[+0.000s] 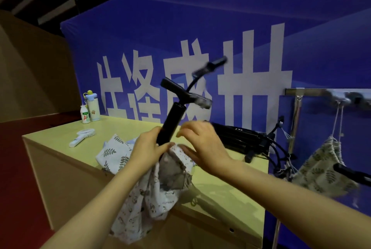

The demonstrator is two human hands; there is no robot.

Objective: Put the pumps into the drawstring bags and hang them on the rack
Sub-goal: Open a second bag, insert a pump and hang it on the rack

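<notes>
One rigid pump (173,118) in limp bag (140,198), frame centre; left hand (147,149) fingers wrapping barrel, right hand (202,144) fingers loose at rim.

Small drink bottle (85,116) beside flask (93,108), table (60,131) back corner; perhaps handheld fan (82,137) near.

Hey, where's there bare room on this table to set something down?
Free: the back strip of the table between the two bottles and the pile of black pumps; also the near-right edge before that pile. Crowded: the white fan at left, leaf-print bags mid-table, where the left hand grips a pump.
</notes>
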